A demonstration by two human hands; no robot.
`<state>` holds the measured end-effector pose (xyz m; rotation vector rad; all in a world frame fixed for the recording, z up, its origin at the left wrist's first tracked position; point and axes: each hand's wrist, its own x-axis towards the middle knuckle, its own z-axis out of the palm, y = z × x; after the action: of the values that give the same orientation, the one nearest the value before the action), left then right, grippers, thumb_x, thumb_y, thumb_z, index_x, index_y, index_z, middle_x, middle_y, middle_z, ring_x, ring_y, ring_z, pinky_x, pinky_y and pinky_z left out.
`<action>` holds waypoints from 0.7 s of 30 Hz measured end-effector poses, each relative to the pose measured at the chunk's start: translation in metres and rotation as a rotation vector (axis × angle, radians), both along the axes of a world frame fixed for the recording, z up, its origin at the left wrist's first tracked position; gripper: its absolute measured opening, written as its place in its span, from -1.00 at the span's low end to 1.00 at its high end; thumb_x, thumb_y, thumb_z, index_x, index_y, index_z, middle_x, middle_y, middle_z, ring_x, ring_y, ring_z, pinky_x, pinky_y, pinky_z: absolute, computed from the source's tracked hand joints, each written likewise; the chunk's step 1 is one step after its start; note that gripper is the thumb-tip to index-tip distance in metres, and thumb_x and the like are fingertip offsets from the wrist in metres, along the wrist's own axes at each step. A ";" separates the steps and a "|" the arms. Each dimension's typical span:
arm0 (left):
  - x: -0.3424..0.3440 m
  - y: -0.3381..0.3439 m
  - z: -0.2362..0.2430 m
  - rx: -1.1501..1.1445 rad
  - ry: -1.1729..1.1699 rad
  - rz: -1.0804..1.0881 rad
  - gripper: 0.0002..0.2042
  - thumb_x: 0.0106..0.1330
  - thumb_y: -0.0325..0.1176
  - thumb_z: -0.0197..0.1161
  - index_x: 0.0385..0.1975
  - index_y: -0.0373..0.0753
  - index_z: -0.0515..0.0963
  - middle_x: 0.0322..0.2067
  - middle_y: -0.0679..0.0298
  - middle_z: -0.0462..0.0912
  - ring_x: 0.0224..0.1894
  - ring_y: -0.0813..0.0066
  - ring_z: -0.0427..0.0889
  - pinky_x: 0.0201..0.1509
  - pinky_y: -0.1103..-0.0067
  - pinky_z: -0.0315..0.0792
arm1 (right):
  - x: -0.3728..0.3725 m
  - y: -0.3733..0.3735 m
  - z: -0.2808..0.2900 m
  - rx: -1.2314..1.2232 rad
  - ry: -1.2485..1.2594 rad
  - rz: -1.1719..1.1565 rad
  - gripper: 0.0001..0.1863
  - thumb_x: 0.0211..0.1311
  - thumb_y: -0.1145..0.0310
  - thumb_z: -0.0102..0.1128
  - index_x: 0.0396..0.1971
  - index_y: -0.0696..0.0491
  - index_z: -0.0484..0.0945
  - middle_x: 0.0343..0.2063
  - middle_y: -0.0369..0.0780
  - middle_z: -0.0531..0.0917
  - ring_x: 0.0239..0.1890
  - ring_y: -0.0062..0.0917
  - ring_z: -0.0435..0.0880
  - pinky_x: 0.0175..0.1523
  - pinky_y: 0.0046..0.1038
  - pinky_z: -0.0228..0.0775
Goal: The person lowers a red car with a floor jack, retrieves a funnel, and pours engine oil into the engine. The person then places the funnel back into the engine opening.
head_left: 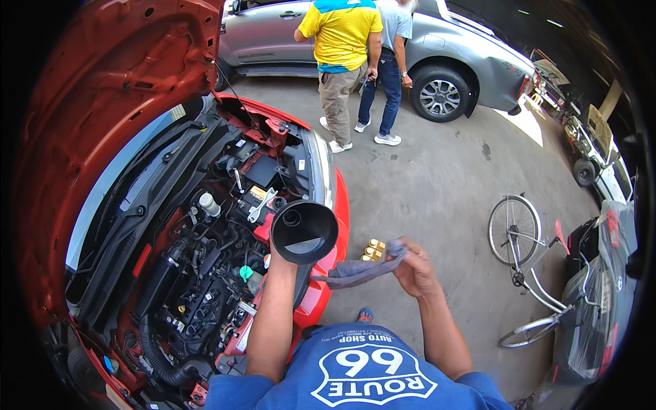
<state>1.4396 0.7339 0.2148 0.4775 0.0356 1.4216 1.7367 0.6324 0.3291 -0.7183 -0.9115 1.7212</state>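
My left hand (pixel 277 255) holds up a black funnel (pixel 316 225), its wide mouth facing me, beside the front of the open engine bay (pixel 198 301). The funnel hides most of that hand's fingers. A crumpled grey-blue rag (pixel 359 273) is gripped in my right hand (pixel 415 268), its loose end stretching left to just below the funnel. Behind the rag, several gold bottles (pixel 373 250) stand together on the floor.
The red hood (pixel 109 116) is raised at the left. Two people, one in a yellow shirt (pixel 342 34) and one in a light blue shirt (pixel 396 27), stand by a silver pickup (pixel 437 51). A bicycle (pixel 540 288) and a plastic-wrapped car part (pixel 593 301) are at the right.
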 end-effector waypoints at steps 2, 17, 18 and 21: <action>0.005 0.005 -0.001 0.001 -0.064 -0.001 -0.54 0.43 0.00 0.11 0.09 -0.22 0.61 0.06 0.08 0.69 0.10 0.06 0.66 0.24 0.13 0.51 | 0.016 0.000 0.006 0.062 0.274 -0.125 -0.76 0.42 0.20 0.20 -0.07 0.02 0.57 -0.29 -0.31 0.61 -0.20 -0.57 0.58 -0.10 -0.45 0.44; 0.100 -0.039 0.068 -0.415 0.404 0.087 -0.38 0.48 0.19 0.02 0.26 -0.23 0.40 0.13 0.08 0.58 0.26 0.30 0.50 0.38 0.25 0.28 | 0.000 0.022 -0.048 0.158 -0.691 -0.363 -0.90 0.34 0.44 0.23 -0.22 0.11 0.55 -0.40 -0.28 0.65 -0.41 -0.66 0.61 -0.35 -0.55 0.42; 0.103 -0.042 0.061 -0.418 0.445 0.105 -0.36 0.48 0.20 0.01 0.28 -0.24 0.38 0.15 0.10 0.56 0.27 0.30 0.47 0.40 0.30 0.25 | 0.008 0.020 -0.051 0.034 -0.478 -0.304 -0.90 0.33 0.46 0.23 -0.20 0.08 0.55 -0.39 -0.28 0.65 -0.42 -0.67 0.60 -0.37 -0.56 0.41; 0.119 -0.053 0.026 -0.474 0.668 -0.067 -0.39 0.51 0.17 -0.02 0.28 -0.25 0.40 0.12 0.11 0.57 0.25 0.28 0.49 0.39 0.32 0.26 | 0.032 0.021 -0.057 -0.265 0.054 -0.116 -0.83 0.29 0.43 0.28 -0.16 -0.06 0.55 -0.39 -0.31 0.62 -0.55 -0.77 0.47 -0.48 -0.61 0.31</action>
<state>1.5589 0.6810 0.2411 0.5286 0.8657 1.0854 1.7688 0.6530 0.2724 -0.8759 -0.5987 1.7662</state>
